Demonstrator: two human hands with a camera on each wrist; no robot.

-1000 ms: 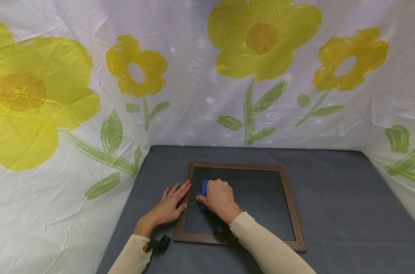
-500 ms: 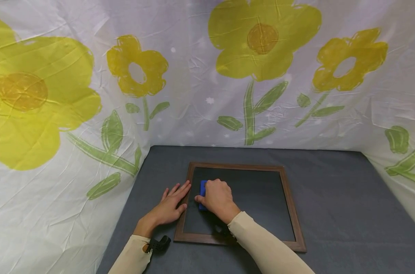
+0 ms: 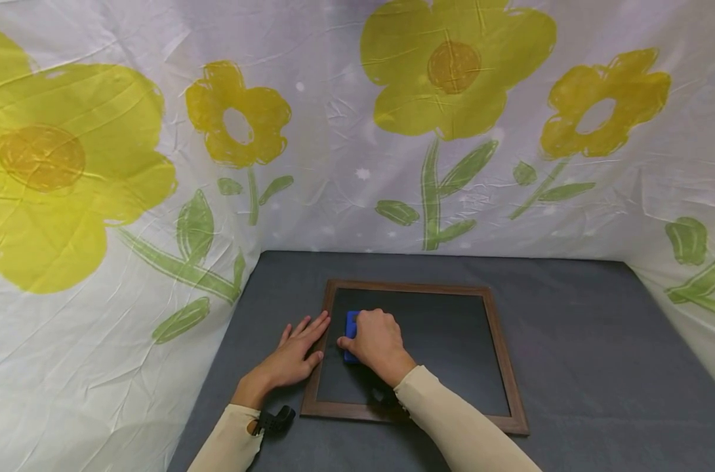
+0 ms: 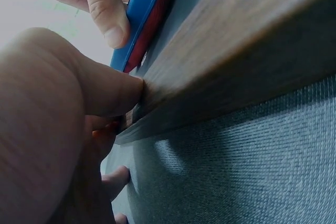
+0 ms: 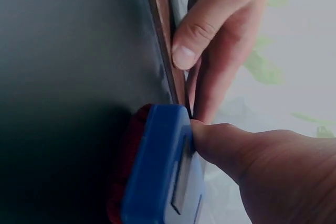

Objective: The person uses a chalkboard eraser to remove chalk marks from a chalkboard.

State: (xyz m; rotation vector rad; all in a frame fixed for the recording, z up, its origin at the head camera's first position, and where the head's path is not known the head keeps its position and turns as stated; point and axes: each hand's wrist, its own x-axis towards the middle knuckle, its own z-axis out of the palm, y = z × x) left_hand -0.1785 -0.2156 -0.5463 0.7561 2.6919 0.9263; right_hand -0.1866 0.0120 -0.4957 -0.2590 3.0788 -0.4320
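A blackboard [image 3: 446, 354] in a brown wooden frame lies flat on a dark grey cloth. My right hand [image 3: 381, 344] grips a blue board eraser [image 5: 157, 166] with a dark red pad, near the board's left side. In the right wrist view the pad faces the black surface and the thumb presses the eraser's blue edge. My left hand [image 3: 292, 354] rests at the left side of the wooden frame [image 4: 210, 51], fingers spread, with thumb and fingertips touching it. The right fingers on the eraser's far side are hidden in the head view.
A dark grey cloth [image 3: 593, 341] covers the table around the board. Behind and beside it hangs a pale curtain [image 3: 334, 164] printed with yellow flowers. A black wrist strap [image 3: 277, 419] sits by the left sleeve.
The right hand and eraser shift very slightly left, then slightly back right. The left hand stays at the frame, and the board keeps its place.
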